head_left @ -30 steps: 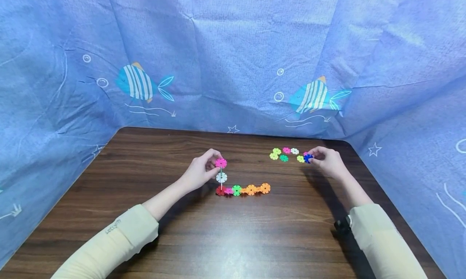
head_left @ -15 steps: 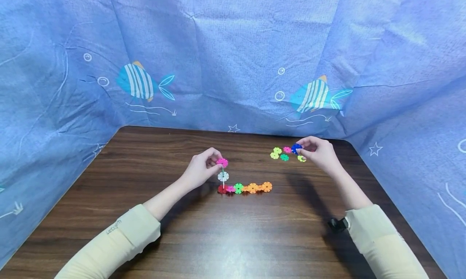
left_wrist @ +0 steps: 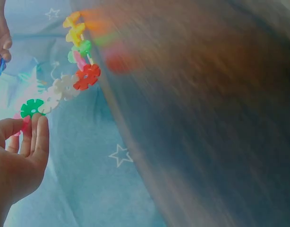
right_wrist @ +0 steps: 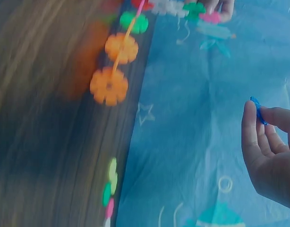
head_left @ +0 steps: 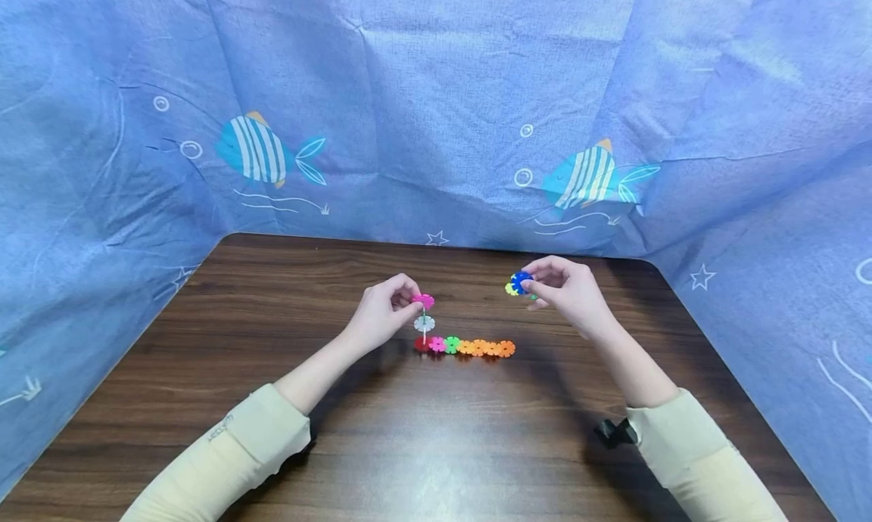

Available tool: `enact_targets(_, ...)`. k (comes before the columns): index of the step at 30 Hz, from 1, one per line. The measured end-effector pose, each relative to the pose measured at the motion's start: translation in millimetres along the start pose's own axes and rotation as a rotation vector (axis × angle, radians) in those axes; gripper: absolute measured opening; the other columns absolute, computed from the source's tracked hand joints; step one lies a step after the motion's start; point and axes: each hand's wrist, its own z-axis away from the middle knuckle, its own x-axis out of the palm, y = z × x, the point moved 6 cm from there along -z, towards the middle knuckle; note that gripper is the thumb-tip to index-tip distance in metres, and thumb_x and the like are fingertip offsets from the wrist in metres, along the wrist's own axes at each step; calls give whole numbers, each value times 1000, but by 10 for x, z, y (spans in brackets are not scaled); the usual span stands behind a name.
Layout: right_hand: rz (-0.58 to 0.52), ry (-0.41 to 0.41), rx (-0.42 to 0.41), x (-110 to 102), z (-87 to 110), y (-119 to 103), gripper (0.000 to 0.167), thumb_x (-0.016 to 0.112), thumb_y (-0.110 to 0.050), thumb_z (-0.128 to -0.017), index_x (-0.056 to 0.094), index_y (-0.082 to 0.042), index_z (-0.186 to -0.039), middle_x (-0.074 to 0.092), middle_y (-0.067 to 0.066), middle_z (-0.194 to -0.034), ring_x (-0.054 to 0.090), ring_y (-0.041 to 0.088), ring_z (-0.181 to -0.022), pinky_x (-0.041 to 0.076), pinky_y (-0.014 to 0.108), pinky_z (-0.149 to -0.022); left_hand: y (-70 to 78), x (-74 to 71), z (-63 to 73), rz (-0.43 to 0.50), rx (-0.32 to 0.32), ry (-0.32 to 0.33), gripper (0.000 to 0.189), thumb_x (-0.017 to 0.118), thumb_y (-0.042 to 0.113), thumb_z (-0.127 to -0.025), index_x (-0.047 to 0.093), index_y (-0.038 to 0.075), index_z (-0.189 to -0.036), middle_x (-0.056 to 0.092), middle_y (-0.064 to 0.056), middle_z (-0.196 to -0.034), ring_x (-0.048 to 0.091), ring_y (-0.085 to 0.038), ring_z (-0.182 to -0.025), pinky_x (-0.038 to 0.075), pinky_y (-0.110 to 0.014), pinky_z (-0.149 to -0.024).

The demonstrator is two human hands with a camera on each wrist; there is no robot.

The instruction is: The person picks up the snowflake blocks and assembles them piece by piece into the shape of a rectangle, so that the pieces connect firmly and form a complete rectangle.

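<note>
My left hand pinches a pink notched snowflake disc at the top end of a chain of linked discs. Below it a green disc and white discs lead down to a red disc. From the red one, the chain runs right in pink, green and orange discs. My right hand holds a blue disc between thumb and fingers, raised above the table and apart from the chain.
Several loose discs lie at the table's back right; in the head view my right hand mostly covers them, with a yellow disc peeping out. The right wrist view shows yellow-green ones. A blue fish-print cloth hangs behind the brown table.
My right hand has lifted the blue disc from among the loose discs and carried it left towards the chain. My left hand, still pinching the pink disc, has shifted slightly right.
</note>
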Motion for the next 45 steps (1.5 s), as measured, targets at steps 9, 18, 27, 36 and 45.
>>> enact_targets(9, -163, -40, 55, 362, 51, -20, 30, 69, -3, -85, 57, 7, -110, 68, 1, -81, 67, 12, -71, 57, 41, -61, 30, 20, 20, 11, -31, -30, 8, 70, 8, -83, 63, 10, -85, 68, -1, -78, 61, -10, -70, 52, -25, -65)
enact_targets(18, -281, -73, 110, 687, -15, 76, 24, 67, -3, -85, 60, 6, -106, 68, 4, -81, 66, 13, -71, 57, 39, -62, 9, 37, 40, -7, -45, -46, 6, 71, 10, -83, 66, 11, -86, 69, 0, -79, 61, -10, -69, 52, -24, -65)
enact_targets(27, -297, -85, 238, 971, -15, 281, 26, 66, -4, -86, 59, 6, -109, 68, 9, -82, 67, 19, -68, 57, 33, -62, 21, 25, 74, 26, -25, -62, 7, 71, 11, -84, 65, 11, -86, 69, 0, -79, 61, -9, -68, 53, -23, -63)
enact_targets(36, -323, -107, 234, 1135, -42, 318, 28, 63, -1, -87, 58, 10, -111, 67, 10, -83, 67, 16, -65, 57, 36, -67, 47, 20, 104, 29, -7, -70, 6, 71, 11, -84, 66, 11, -86, 68, 1, -78, 61, -8, -70, 53, -24, -65)
enact_targets(45, -285, -108, 292, 1171, -19, 307, 27, 68, -7, -86, 62, 7, -109, 70, 11, -81, 68, 17, -65, 57, 35, -67, 78, 32, 127, 25, 5, -72, 6, 72, 12, -84, 66, 13, -86, 68, 4, -77, 61, -7, -69, 53, -24, -65)
